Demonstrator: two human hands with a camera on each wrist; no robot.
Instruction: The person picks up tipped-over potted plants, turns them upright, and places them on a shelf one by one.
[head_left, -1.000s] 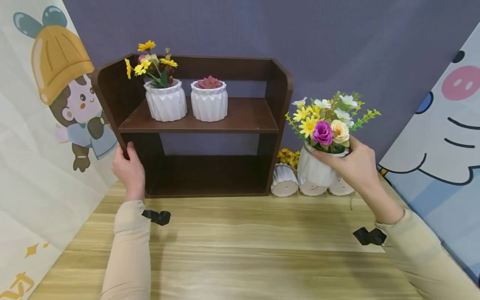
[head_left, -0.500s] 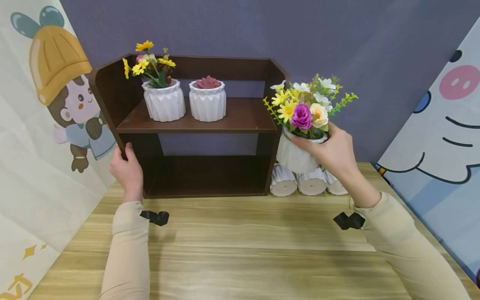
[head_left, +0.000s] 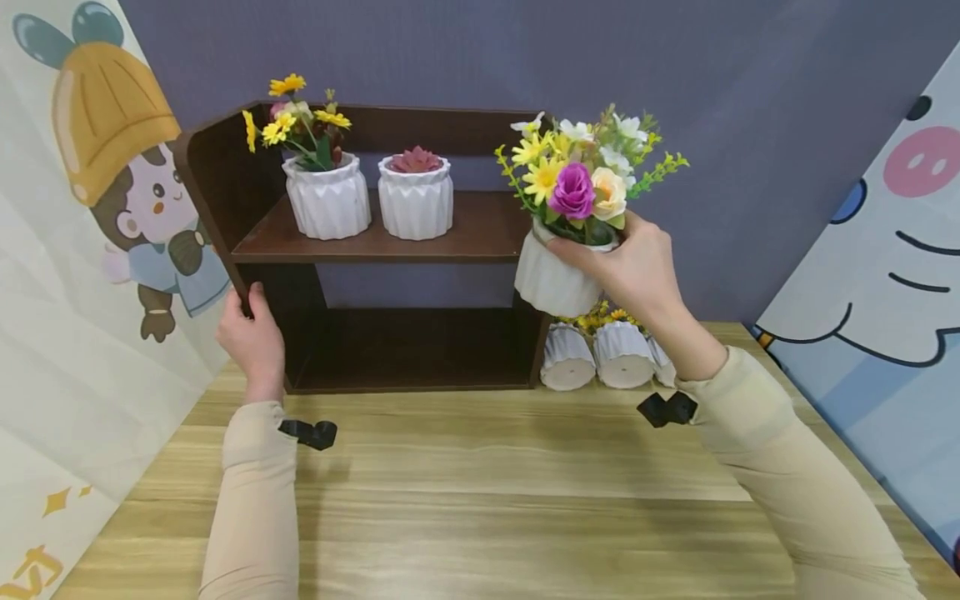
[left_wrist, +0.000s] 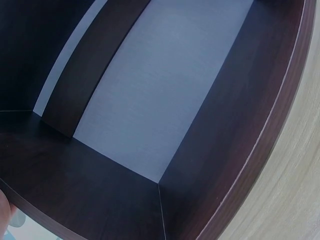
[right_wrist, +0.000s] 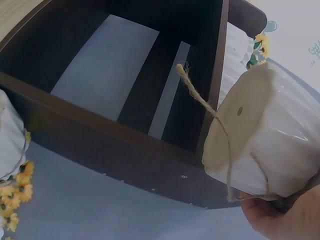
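My right hand (head_left: 637, 262) grips the rim of a white ribbed flowerpot (head_left: 558, 275), raised and tilted in front of the shelf's right side. Purple, peach, yellow and white artificial flowers (head_left: 581, 179) fill it. In the right wrist view the pot's round base (right_wrist: 240, 112) shows, with a twine string (right_wrist: 200, 100) hanging loose. My left hand (head_left: 255, 337) holds the left side panel of the dark brown two-tier shelf (head_left: 390, 250). On its upper tier stand a pot of yellow daisies (head_left: 327, 200) and a pot with a red succulent (head_left: 416, 200).
Several white pots (head_left: 567, 358) with yellow flowers lie on their sides against the shelf's right side. The shelf's lower compartment (head_left: 412, 346) faces the wooden table (head_left: 480, 483). A grey-blue wall (head_left: 750, 167) stands behind, with cartoon-printed panels left and right.
My right hand has carried the flowerpot left and upward, from above the lying pots to the shelf's right edge. My left hand stays on the side panel.
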